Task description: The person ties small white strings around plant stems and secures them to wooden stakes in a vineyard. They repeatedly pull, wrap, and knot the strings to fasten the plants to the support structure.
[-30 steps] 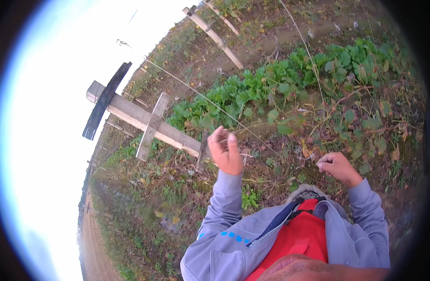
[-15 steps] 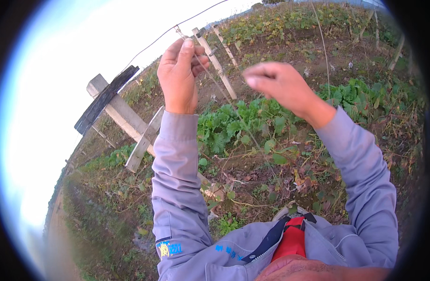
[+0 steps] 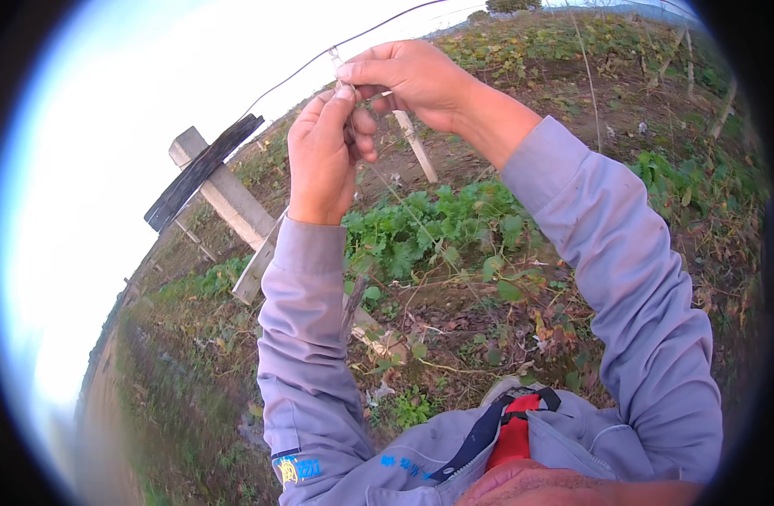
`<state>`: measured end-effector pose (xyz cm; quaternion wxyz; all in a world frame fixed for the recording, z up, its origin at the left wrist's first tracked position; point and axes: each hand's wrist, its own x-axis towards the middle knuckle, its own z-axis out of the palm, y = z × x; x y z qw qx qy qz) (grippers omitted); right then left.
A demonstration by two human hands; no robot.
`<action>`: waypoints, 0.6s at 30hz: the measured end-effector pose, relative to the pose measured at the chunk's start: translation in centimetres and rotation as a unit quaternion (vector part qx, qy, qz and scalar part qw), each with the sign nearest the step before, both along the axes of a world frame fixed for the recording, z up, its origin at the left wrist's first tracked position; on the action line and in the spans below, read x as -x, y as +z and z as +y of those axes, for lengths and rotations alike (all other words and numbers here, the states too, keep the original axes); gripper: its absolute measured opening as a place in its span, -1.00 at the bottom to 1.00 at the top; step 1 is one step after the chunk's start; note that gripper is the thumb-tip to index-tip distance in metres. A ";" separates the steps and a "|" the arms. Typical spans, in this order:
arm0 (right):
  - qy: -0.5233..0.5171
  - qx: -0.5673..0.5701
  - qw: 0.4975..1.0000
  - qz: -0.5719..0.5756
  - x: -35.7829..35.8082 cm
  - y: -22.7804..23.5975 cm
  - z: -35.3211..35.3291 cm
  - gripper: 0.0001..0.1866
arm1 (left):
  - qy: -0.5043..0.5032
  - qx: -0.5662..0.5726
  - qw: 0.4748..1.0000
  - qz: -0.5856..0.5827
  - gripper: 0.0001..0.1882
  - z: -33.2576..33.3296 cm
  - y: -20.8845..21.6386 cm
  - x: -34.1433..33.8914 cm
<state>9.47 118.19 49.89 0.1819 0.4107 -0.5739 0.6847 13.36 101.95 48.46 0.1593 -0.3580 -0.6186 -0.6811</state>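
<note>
A thin string hangs slantwise from a dark overhead wire, where a pale loop ties it on. Just below that loop, my left hand pinches the string between thumb and fingers, its other fingers curled. My right hand comes in from the right, thumb and forefinger pressed together at the string against the left thumb tip. The exact bit of string between the fingertips is hidden. Lower down, the string runs past green leaves toward the ground.
At left stands a concrete post with a dark crosspiece and a slanting brace. Another pale post rises behind my hands. Leafy greens grow below. A second string hangs at right, and a dirt path lies far left.
My right hand has moved left and up to the string, meeting my left hand. The left hand keeps its pinch, and the view has shifted slightly.
</note>
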 end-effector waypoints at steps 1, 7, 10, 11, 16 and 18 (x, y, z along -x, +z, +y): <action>-0.015 -0.029 0.999 0.003 -0.2 -0.3 0.3 -0.74 | 0.014 0.013 1.000 -0.011 -0.79 0.0 -0.2 -0.2; -0.218 -0.157 0.956 0.117 -1.2 -2.4 2.8 -0.76 | 0.081 0.088 0.989 -0.084 -0.84 0.1 -1.5 -1.1; -0.269 -0.191 0.927 0.177 -1.2 -3.3 4.2 -0.76 | 0.066 0.017 0.996 -0.062 -0.76 0.4 -1.7 -1.5; -0.259 -0.178 0.934 0.170 -1.2 -3.5 4.6 -0.76 | 0.071 -0.002 0.996 -0.047 -0.71 0.5 -1.6 -1.5; -0.127 -0.090 0.978 0.136 -2.7 -3.3 5.5 -0.77 | 0.039 -0.108 0.993 -0.005 -0.76 1.6 -1.7 -0.9; -0.159 -0.098 0.963 0.197 -3.8 -3.0 4.7 -0.78 | 0.024 -0.108 0.993 -0.038 -0.75 2.4 -2.6 -0.3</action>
